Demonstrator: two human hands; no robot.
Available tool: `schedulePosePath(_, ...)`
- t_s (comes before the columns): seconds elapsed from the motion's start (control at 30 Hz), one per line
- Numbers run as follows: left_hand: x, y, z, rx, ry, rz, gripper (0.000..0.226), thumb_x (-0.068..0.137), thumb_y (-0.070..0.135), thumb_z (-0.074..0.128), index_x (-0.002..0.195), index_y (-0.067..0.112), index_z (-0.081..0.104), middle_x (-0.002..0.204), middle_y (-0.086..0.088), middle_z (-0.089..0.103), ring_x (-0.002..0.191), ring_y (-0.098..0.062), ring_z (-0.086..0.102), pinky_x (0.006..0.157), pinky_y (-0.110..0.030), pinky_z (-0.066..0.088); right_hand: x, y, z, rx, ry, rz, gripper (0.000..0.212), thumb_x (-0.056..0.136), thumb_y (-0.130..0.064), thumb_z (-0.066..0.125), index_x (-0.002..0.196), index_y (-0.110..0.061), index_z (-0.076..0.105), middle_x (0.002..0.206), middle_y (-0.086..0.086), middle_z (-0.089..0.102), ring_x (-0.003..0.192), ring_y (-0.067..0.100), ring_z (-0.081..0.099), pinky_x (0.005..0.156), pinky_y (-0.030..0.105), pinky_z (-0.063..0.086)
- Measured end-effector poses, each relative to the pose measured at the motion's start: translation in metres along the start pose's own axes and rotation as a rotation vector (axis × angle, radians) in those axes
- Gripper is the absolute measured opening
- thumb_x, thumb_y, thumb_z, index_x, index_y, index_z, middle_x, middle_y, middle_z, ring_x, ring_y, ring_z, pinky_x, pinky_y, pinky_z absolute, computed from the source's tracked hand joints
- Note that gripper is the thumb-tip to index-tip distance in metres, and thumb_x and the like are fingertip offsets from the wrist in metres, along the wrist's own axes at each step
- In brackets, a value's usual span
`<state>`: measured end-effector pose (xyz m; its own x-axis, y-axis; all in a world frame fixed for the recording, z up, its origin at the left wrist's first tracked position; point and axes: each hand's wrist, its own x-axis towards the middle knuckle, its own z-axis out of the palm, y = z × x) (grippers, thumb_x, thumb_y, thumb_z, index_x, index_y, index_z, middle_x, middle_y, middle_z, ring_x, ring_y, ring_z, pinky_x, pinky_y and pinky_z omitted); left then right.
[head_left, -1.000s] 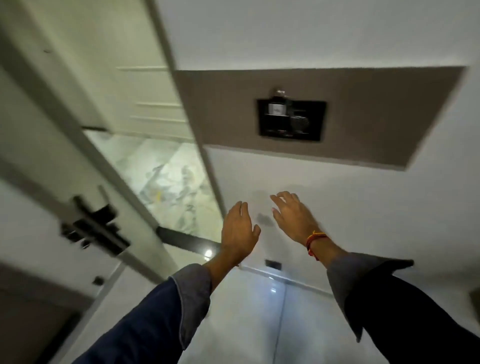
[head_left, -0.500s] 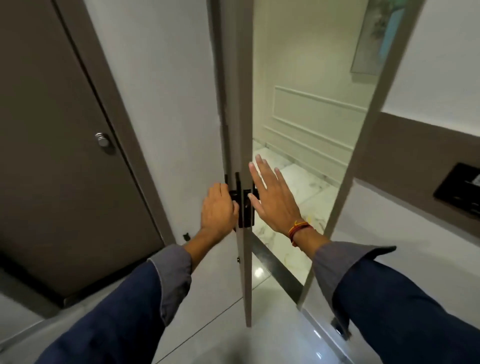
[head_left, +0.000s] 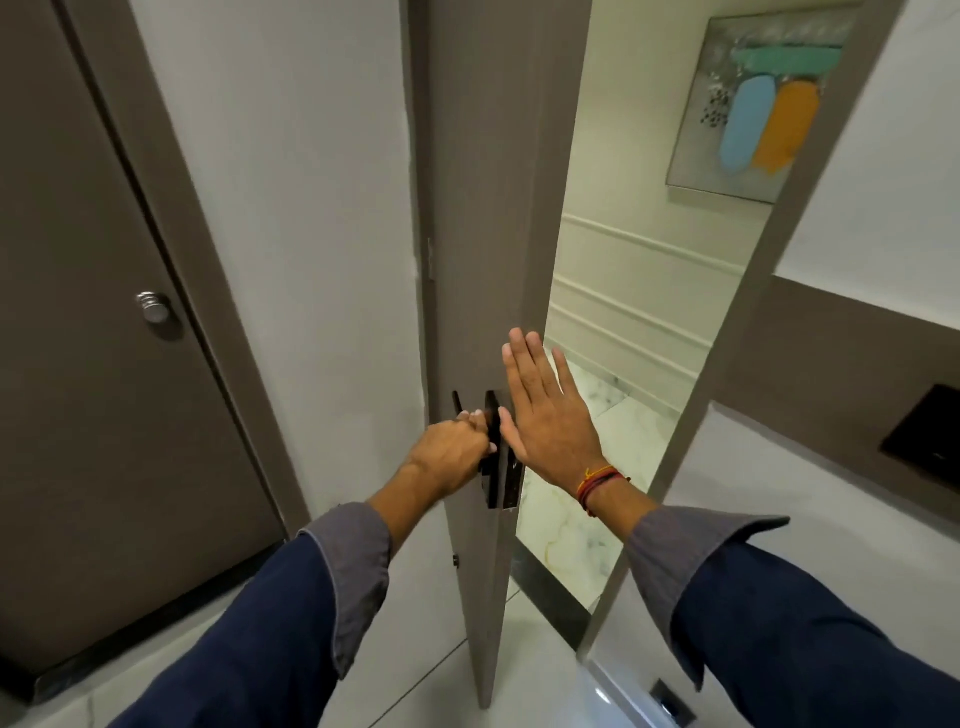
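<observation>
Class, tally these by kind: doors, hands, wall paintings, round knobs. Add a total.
Doors: 2, open door, closed door
Hands: 2, left hand gripping the black handle, right hand
Wall paintings: 1, painting
Round knobs: 1, knob
Total: 6

Head view (wide-angle) faces forward, slightly down; close to door (head_left: 483, 234) edge.

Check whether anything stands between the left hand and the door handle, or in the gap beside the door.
Nothing separates them: the left hand grips the black handle. In the gap between the door and the frame, only the open right hand shows, by the door's edge, above the floor.
</observation>
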<state>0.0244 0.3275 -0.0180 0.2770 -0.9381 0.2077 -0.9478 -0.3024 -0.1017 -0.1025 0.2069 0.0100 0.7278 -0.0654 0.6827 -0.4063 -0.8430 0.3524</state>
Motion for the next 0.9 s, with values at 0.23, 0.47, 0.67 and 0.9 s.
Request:
schedulePosePath(0.23, 0.039, 0.018, 0.024, -0.086, -0.015, 0.055, 0.061, 0.105, 0.042, 0.036, 0.147, -0.001, 0.030, 0.148, -0.024, 0.046, 0.129, -0.039, 0.052, 0.094, -0.048, 0.052, -0.016, 0.044, 0.022, -0.052, 0.027, 0.087, 0.100, 0.100, -0.039, 0.053, 0.163, 0.003, -0.012, 0.171, 0.020, -0.023, 0.161, 0.033, -0.018, 0.132, 0.051, 0.011)
schedulePosePath(0.47, 0.104, 0.069, 0.036, -0.299, -0.027, 0.067, 0.065, 0.103, 0.045, 0.040, 0.151, 0.003, 0.029, 0.155, -0.018, 0.039, 0.143, -0.033, 0.038, 0.110, -0.044, 0.041, -0.043, 0.115, 0.028, -0.258, -0.136, 0.230, 0.097, 0.102, -0.050, 0.049, 0.165, 0.000, -0.006, 0.174, 0.018, -0.016, 0.163, 0.031, -0.013, 0.133, 0.052, -0.001)
schedulePosePath(0.67, 0.166, 0.118, 0.033, -0.291, -0.034, 0.055, 0.062, 0.102, 0.041, 0.047, 0.143, -0.004, 0.038, 0.137, -0.021, 0.056, 0.128, -0.037, 0.053, 0.097, -0.046, 0.050, -0.048, 0.162, 0.034, -0.474, -0.229, 0.367, 0.102, 0.100, -0.054, 0.052, 0.165, 0.004, -0.002, 0.173, 0.023, -0.013, 0.163, 0.035, 0.001, 0.132, 0.054, 0.011)
schedulePosePath(0.9, 0.222, 0.157, 0.032, -0.252, -0.033, 0.092, 0.050, 0.099, 0.034, 0.056, 0.122, -0.011, 0.057, 0.111, -0.025, 0.067, 0.105, -0.041, 0.065, 0.082, -0.047, 0.057, -0.040, 0.206, 0.049, -0.662, -0.320, 0.421, 0.098, 0.098, -0.048, 0.056, 0.165, 0.004, 0.006, 0.174, 0.025, -0.005, 0.163, 0.036, 0.002, 0.131, 0.055, 0.004)
